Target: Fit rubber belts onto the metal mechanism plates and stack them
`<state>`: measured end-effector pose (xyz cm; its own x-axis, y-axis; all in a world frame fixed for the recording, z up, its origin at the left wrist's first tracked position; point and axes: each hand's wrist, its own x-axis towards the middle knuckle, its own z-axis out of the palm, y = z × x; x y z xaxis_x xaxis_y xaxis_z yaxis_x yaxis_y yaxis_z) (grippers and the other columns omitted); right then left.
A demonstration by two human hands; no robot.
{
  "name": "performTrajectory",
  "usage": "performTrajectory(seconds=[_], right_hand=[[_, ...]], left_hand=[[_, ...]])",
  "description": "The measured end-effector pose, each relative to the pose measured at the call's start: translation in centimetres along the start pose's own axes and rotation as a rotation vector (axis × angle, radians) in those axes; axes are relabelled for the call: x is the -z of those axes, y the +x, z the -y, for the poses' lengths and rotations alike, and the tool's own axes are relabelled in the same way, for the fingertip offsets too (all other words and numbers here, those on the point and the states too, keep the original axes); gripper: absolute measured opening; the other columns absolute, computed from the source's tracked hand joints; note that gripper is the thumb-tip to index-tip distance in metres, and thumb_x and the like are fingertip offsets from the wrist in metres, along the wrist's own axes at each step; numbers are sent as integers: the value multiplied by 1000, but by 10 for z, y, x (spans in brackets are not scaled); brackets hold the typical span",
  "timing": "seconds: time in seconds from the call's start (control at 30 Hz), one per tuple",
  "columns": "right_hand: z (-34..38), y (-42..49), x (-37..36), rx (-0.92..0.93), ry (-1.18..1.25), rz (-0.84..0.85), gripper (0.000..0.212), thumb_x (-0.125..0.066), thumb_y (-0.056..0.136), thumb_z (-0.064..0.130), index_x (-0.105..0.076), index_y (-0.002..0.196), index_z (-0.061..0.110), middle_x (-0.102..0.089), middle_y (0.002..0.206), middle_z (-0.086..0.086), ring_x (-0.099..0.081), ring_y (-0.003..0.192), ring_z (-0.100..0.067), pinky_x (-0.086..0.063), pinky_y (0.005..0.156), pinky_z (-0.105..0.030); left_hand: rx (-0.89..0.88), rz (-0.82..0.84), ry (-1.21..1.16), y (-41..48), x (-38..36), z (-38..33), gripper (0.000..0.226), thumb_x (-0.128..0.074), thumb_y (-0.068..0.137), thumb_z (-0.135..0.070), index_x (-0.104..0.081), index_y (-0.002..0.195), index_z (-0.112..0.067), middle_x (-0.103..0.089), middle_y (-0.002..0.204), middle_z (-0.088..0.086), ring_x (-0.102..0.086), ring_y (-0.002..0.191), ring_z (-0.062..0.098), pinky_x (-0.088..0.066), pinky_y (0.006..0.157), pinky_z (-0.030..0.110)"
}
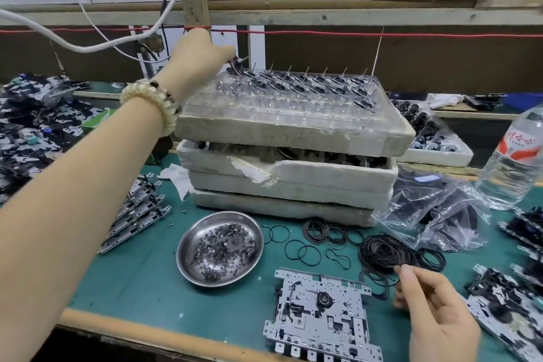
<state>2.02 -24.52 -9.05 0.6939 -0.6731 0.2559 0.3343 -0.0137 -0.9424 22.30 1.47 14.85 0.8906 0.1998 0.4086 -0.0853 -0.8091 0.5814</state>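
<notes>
Left hand [199, 57] pinches flywheel [236, 67] above tray [293, 116]; right hand [435, 311] pinches belt [396, 281]; bowl [188, 269] holds washers [223, 250]

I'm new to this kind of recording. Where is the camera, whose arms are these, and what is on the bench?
There is no machine: a person works with bare hands, and the single camera sits on their head, looking down at the green bench. The left hand reaches to the far corner of a clear tray on stacked foam boxes and appears to pinch a small black part there. The right hand pinches a thin rubber belt at the edge of the belt pile. A metal mechanism plate lies flat in front of the person. Also there: a steel dish of tiny rings, a stack of plates at the left, a water bottle at the right.
</notes>
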Motion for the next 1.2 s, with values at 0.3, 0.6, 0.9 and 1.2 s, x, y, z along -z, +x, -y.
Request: performTrajectory(seconds=[0.3, 0.6, 0.9, 1.2], right_hand=[[20, -15, 1, 68, 1, 3, 16, -72, 85, 20, -73, 75, 33, -68, 69, 11, -58, 62, -2, -47, 61, -8], [92, -31, -1, -166, 344, 323, 12, -74, 68, 30, -75, 69, 18, -64, 69, 2, -54, 63, -11, -47, 60, -19], [93, -49, -10, 187, -85, 332, 12, -77, 76, 26, -69, 67, 24, -60, 78, 2, -58, 76, -13, -44, 66, -21], [90, -45, 3, 391, -355, 223, 12, -75, 79, 25, -69, 70, 26, -60, 84, 3, -56, 78, -14, -43, 66, -35]], left_hand=[[-72, 332, -524, -187, -6, 0, 20, -66, 82, -46, -74, 79, -28, -65, 66, -12, -51, 59, 13, -40, 62, 19], [166, 594, -933, -277, -49, 26, 27, -67, 68, -52, -73, 70, -25, -49, 65, -7, -43, 62, 8, -38, 74, 22], [208, 603, -1060, -298, -53, 27, 32, -66, 66, -53, -72, 71, -21, -52, 64, -10, -42, 63, 8, -38, 68, 20], [111, 579, -1189, -301, -55, 26, 34, -67, 70, -43, -71, 78, -10, -59, 80, -1, -47, 70, 13, -42, 70, 19]])
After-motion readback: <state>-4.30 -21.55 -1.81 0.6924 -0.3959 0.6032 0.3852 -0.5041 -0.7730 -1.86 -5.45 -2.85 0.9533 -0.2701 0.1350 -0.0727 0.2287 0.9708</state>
